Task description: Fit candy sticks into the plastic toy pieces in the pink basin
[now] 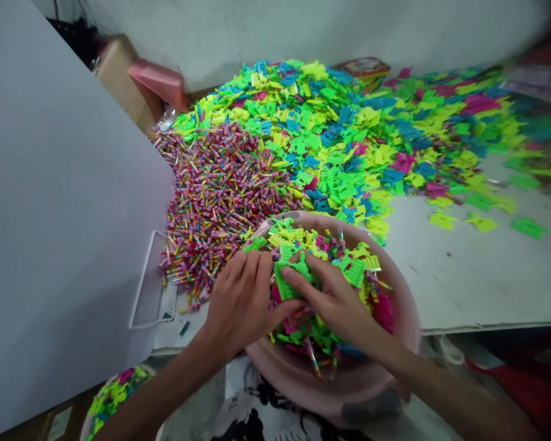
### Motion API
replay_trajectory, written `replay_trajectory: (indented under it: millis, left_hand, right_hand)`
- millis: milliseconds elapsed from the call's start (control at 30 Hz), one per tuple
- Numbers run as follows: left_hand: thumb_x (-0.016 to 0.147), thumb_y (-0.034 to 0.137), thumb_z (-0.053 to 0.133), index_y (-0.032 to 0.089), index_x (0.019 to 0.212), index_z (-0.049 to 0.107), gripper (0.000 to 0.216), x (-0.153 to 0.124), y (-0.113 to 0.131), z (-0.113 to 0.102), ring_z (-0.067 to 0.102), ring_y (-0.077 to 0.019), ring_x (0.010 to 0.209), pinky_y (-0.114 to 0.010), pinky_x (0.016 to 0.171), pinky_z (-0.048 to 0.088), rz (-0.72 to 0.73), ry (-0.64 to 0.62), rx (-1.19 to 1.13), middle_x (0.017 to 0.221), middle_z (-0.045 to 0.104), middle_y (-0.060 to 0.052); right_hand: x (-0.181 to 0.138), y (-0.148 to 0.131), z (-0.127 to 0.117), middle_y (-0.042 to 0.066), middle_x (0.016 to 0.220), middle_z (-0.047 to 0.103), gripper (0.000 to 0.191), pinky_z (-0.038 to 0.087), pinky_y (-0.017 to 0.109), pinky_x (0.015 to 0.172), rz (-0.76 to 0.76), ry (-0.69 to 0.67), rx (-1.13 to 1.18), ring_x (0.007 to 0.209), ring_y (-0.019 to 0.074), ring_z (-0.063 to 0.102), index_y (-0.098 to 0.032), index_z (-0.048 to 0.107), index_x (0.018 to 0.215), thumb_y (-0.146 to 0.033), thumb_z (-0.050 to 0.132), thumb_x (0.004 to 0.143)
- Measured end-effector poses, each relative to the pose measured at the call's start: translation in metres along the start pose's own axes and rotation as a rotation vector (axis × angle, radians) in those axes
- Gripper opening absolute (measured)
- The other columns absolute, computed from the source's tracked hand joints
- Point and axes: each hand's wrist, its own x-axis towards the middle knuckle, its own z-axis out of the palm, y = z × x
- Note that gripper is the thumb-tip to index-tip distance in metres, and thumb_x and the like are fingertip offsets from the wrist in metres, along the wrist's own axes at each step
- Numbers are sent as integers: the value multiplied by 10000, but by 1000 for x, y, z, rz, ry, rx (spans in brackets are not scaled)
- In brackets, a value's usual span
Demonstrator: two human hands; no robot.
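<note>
A bright green flat plastic piece (290, 280) with ridges is pinched in my right hand (335, 297), the thumb lying across its face. Against its left side is my left hand (243, 297), fingers bent together and thumb reaching toward the right hand. What the left fingers grip is hidden behind them. Both hands are over a pink basin (406, 300). Inside the basin lie green, yellow and magenta plastic pieces (356, 269) mixed with thin clear tubes of coloured beads (313, 358).
On the white table (463, 282) rise a heap of pink-capped bead tubes (224, 190) and a bigger heap of coloured plastic pieces (321, 116). A large pale panel (68, 184) blocks the left. Another filled container (119, 395) stands low left. A red plastic object (160, 82) is by the wall.
</note>
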Motion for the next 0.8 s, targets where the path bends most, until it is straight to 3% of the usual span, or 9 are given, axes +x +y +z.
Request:
replay_trajectory:
  millis: [100, 167, 333, 567, 667, 733, 800]
  left_hand:
    - [942, 641, 511, 66, 1102, 598, 603, 1, -3, 3, 582, -281, 872, -421, 810, 526, 33, 21, -43, 922, 661, -145]
    - [954, 622, 505, 99, 1011, 610, 536, 0, -5, 6, 571, -265, 813, -398, 764, 525, 84, 35, -66, 835, 641, -109]
    - [973, 565, 514, 130, 935, 611, 448, -2, -6, 12, 580, -267, 789, -401, 749, 529, 102, 53, -72, 771, 626, -96]
    - [976, 527, 534, 155, 867, 610, 395, 6, 4, 13, 607, -251, 747, -391, 724, 529, 97, 12, -121, 748, 635, -81]
    - [978, 533, 532, 129, 1040, 642, 423, 16, -5, 9, 656, -260, 855, -387, 781, 544, 74, -19, -309, 889, 711, -123]
    - [1012, 502, 480, 143, 1159, 647, 422, 20, -27, 13, 676, -241, 955, -366, 878, 538, 32, -43, -444, 1006, 739, -124]
    - [1057, 409, 385, 184, 1163, 675, 382, 19, -62, 25, 679, -208, 1021, -327, 934, 518, -109, -64, -442, 1080, 744, -103]
  right_hand:
    - [-2, 1, 3, 26, 945, 702, 205, 483, 341, 847, 8, -9, 110, 920, 228, 640, -238, 638, 948, -428, 566, 978]
    - [-3, 2, 5, 21, 921, 694, 199, 489, 344, 869, 30, 12, 147, 931, 230, 643, -239, 646, 954, -423, 572, 974]
    - [-2, 2, 6, 2, 780, 640, 281, 514, 328, 820, 40, 78, 152, 832, 219, 628, -239, 587, 787, -456, 583, 966]
    - [1, 7, 4, 26, 844, 707, 337, 545, 337, 776, 49, 160, 156, 838, 242, 667, -233, 637, 858, -561, 612, 930]
    - [3, 6, -16, 27, 884, 726, 256, 546, 352, 816, -37, 125, 35, 891, 247, 685, -240, 672, 905, -483, 612, 958]
    - [7, 9, -43, 41, 1002, 743, 217, 521, 391, 916, -140, 69, -127, 1016, 271, 678, -259, 713, 933, -463, 639, 947]
    - [17, 23, -79, 56, 1138, 734, 225, 486, 429, 992, -222, 35, -257, 1121, 293, 655, -284, 744, 965, -481, 638, 941]
